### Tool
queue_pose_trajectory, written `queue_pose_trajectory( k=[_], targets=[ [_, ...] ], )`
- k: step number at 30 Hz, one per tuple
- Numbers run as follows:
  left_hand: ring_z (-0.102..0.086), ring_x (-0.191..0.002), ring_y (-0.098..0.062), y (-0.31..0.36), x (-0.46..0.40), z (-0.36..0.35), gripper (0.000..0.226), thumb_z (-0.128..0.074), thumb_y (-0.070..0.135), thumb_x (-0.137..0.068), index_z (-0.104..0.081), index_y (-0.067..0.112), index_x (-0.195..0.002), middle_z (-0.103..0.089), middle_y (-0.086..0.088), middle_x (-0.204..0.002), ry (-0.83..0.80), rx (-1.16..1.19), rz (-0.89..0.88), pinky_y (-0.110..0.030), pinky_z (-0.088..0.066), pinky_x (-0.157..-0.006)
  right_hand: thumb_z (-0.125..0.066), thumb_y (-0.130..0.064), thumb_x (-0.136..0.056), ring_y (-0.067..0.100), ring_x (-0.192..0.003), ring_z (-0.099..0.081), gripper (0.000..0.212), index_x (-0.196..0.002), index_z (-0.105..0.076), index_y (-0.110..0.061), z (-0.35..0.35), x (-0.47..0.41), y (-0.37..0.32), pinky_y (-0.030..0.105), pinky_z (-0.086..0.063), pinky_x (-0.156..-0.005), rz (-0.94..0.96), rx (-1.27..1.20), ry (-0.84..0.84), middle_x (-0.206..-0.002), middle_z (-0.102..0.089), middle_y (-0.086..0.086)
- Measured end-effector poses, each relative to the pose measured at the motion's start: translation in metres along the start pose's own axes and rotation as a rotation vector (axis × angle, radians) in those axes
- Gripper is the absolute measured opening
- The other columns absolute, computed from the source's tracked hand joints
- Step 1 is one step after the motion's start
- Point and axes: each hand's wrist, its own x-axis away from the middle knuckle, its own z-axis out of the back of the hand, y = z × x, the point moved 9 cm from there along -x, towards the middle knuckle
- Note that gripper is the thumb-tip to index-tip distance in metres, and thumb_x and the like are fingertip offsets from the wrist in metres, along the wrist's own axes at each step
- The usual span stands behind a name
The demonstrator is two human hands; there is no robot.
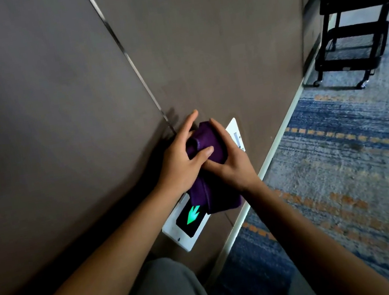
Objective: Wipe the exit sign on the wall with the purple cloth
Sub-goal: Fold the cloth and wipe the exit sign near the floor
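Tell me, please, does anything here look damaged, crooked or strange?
Nothing stands out as damaged or spilled. The exit sign sits flat low on the wall, its green arrow lit. Both hands hold the purple cloth over it: the left hand, the right hand. The view itself is tilted.

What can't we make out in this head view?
- Exit sign: middle part hidden by the purple cloth and both hands; only a green arrow and white frame ends show.
- Left hand and right hand: fingertips behind the cloth are hidden.
- Black cart: top cut off by the picture edge.
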Motion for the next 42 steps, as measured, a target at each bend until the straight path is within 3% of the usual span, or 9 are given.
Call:
queue_pose_trajectory(
  k=[4, 11, 16, 22, 24, 28, 33, 37, 42],
  targets=[
    [-0.066, -0.116, -0.006, 0.008, -0.009, -0.008, 0.084, -0.075, 0.02, -0.088, -0.031, 0.057, -0.15, -0.065, 0.004, -0.132, -0.035, -0.11, -0.035, -0.033, -0.053, -0.105, -0.077, -0.029, -0.091, -0.013, -0.138, -0.042, 0.083, -0.16, -0.031, -0.031, 0.006, -0.001, 0.005, 0.011, -0.036, -0.109, 0.007, 0.007, 0.011, -0.152, -0.041, -0.031],
    [-0.071, -0.103, -0.009, -0.001, -0.021, -0.027, 0.09, -0.078, 0.015, -0.086, -0.032, 0.058, -0.15, -0.071, 0.003, -0.117, -0.115, -0.17, -0.01, -0.038, -0.057, -0.099, -0.086, -0.039, -0.081, -0.007, -0.126, -0.053, 0.085, -0.154, -0.043, -0.035, 0.024, -0.001, 0.029, 0.011, -0.04, -0.105, -0.036, 0.015, -0.015, -0.14, -0.054, -0.022],
    [-0.071, -0.092, 0.006, -0.009, -0.027, -0.037, 0.09, -0.08, 0.013, -0.086, -0.034, 0.048, -0.154, -0.071, 0.032, -0.097, -0.148, -0.16, 0.025, -0.009, -0.052, -0.083, -0.085, -0.039, -0.082, -0.023, -0.118, -0.051, 0.081, -0.152, -0.044, -0.039, 0.03, 0.004, 0.048, 0.007, -0.043, -0.098, -0.089, -0.069, -0.04, -0.138, -0.054, -0.023],
    [-0.07, -0.091, 0.009, -0.002, -0.039, -0.042, 0.088, -0.081, 0.017, -0.086, -0.035, 0.048, -0.154, -0.072, 0.019, -0.103, -0.16, -0.219, 0.004, -0.002, -0.047, -0.082, -0.08, -0.043, -0.087, -0.008, -0.122, -0.057, 0.074, -0.152, -0.045, -0.038, 0.04, 0.001, 0.053, 0.017, -0.05, -0.101, -0.111, -0.093, -0.073, -0.144, -0.057, -0.017],
    [-0.072, -0.092, 0.006, 0.0, -0.042, -0.046, 0.088, -0.082, 0.021, -0.085, -0.034, 0.054, -0.152, -0.075, 0.018, -0.104, -0.173, -0.234, -0.002, -0.005, -0.048, -0.085, -0.08, -0.043, -0.086, -0.008, -0.125, -0.056, 0.073, -0.151, -0.047, -0.038, 0.045, 0.001, 0.057, 0.014, -0.047, -0.101, -0.113, -0.107, -0.047, -0.145, -0.058, -0.016],
    [-0.074, -0.095, -0.009, 0.009, -0.052, -0.057, 0.091, -0.083, 0.027, -0.082, -0.031, 0.061, -0.148, -0.074, 0.012, -0.12, -0.257, -0.228, -0.015, -0.025, -0.058, -0.088, -0.081, -0.045, -0.085, -0.002, -0.129, -0.056, 0.068, -0.146, -0.051, -0.043, 0.065, 0.008, 0.077, 0.021, -0.047, -0.105, -0.179, -0.163, 0.079, -0.144, -0.058, -0.018],
    [-0.049, -0.142, -0.025, 0.051, -0.078, -0.056, 0.074, -0.073, 0.048, -0.085, -0.045, 0.032, -0.152, -0.057, -0.001, -0.149, -0.29, -0.87, -0.482, -0.041, -0.036, -0.119, -0.077, -0.058, -0.083, -0.018, -0.107, -0.06, 0.06, -0.138, -0.056, -0.047, 0.097, 0.008, 0.115, 0.003, -0.047, -0.083, -0.304, -0.206, 0.353, -0.117, -0.063, -0.04],
    [-0.021, -0.157, -0.031, 0.036, -0.09, -0.074, 0.073, -0.069, 0.06, -0.086, -0.049, 0.031, -0.15, -0.04, -0.005, -0.163, -0.465, -1.249, -0.542, -0.054, -0.015, -0.127, -0.073, -0.062, -0.085, 0.0, -0.111, -0.064, 0.061, -0.14, -0.051, -0.05, 0.1, -0.011, 0.14, 0.023, -0.054, -0.095, -0.38, -0.228, 0.399, -0.123, -0.064, -0.022],
    [-0.024, -0.156, -0.034, 0.032, -0.097, -0.081, 0.074, -0.045, 0.073, -0.09, -0.049, 0.032, -0.151, -0.039, -0.008, -0.164, -0.516, -1.378, -0.594, -0.051, -0.019, -0.127, -0.065, -0.057, -0.093, 0.011, -0.117, -0.064, 0.058, -0.146, -0.046, -0.047, 0.1, -0.036, 0.16, 0.033, -0.056, -0.099, -0.402, -0.222, 0.391, -0.132, -0.061, -0.017]
  ],
)
